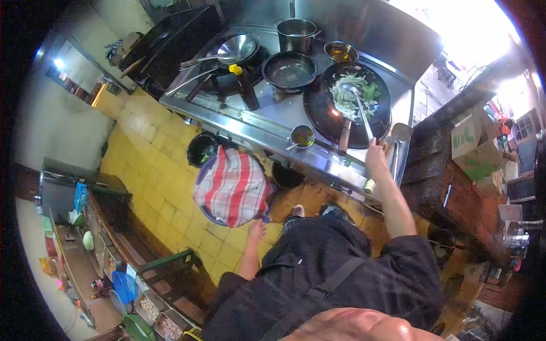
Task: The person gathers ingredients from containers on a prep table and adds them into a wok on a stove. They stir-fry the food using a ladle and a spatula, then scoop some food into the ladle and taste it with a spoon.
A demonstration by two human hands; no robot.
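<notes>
Your right hand (375, 158) has its grip clamped on the ladle (363, 111), the bowl down among pale shreds and greens (355, 96) in the wok (318, 111) on the stove (284, 108). Your left hand (257, 228) hangs beside the striped cloth (236, 184); can't tell its grip.

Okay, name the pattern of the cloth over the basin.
Red and white stripes, clearest in the head view: cloth.

Glare: washed-out white at one to two o'clock, beyond the stove (284, 105)
Second source: small bright lamp (58, 62) at ten o'clock
Steel: shiny streaks along the stove's front edge
Edges: black, curved vignette; strong fisheye bending
Floor (142, 165): evenly lit, yellow, dimmer near seven o'clock
Focus: slightly soft, grainy
</notes>
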